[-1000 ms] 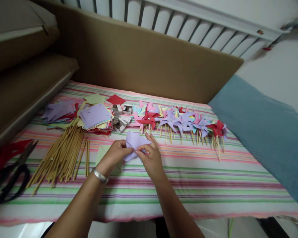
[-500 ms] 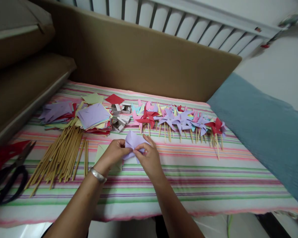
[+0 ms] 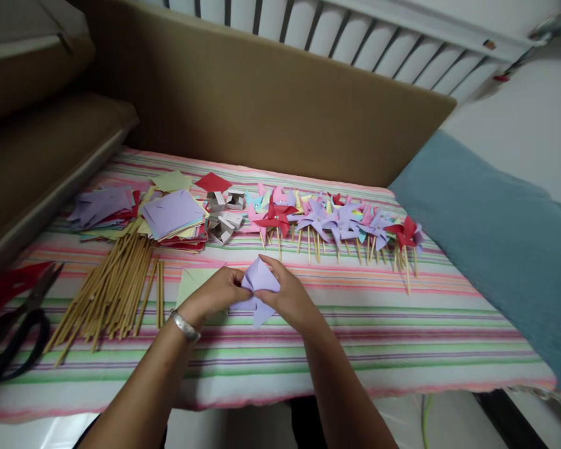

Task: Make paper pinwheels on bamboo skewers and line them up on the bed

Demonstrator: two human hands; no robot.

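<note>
Between my hands is a purple paper pinwheel (image 3: 262,277), its corners partly folded toward the middle. My left hand (image 3: 217,290) pinches it near the centre from the left, thumb and fingers together. From the right my right hand (image 3: 287,293) grips it, thumb at the centre and fingers behind the raised flap. Under my left hand and wrist lies a pale green paper square (image 3: 191,280) with cut lines, partly covered. A silver bracelet (image 3: 185,325) is on my left wrist.
Wooden sticks (image 3: 116,287), scissors (image 3: 23,330) and stacked paper squares (image 3: 175,215) lie left. Small open boxes (image 3: 222,229) stand behind. Several finished pinwheels (image 3: 318,218) lie in a row at the back right. A brown board (image 3: 262,106) borders the striped cloth (image 3: 402,349).
The purple paper has turned and more of it is folded in, with a flap now standing up. My right hand has shifted its grip around the paper's right side.
</note>
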